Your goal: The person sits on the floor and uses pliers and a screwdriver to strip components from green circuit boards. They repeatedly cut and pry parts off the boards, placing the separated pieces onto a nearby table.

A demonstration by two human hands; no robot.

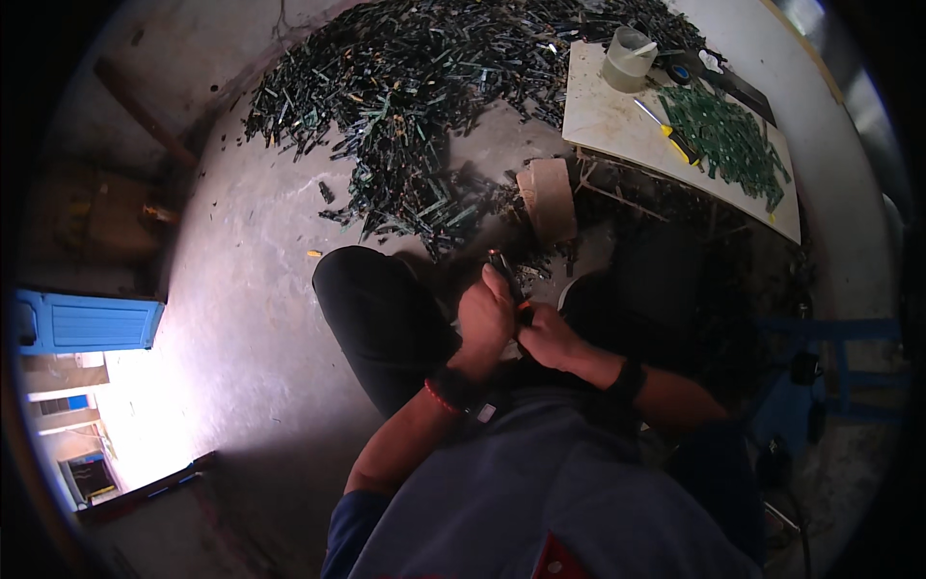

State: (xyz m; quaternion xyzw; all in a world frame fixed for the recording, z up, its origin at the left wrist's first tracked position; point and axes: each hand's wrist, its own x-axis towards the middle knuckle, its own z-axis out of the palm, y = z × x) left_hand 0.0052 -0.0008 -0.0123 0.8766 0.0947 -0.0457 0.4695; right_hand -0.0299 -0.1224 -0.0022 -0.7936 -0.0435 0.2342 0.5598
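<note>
My left hand [487,311] is closed in front of my body, its thumb lying along a narrow dark strip [497,259] that pokes out past the fingertips. Close against it on the right, my right hand [550,338] is curled round something mostly hidden, with a small orange-red part [526,307] showing at the fingers. Both hands are between my knees, above the floor. On the floor beyond them spreads a large heap of similar dark strips [405,116], some with a greenish sheen.
At the right stands a low white-topped table [603,116]. On it are a cloudy plastic cup [629,60], a yellow-and-black screwdriver [680,145] and a pile of green strips [728,140]. Folded cardboard [548,198] stands before my knees. A blue plastic stool [820,372] is at far right.
</note>
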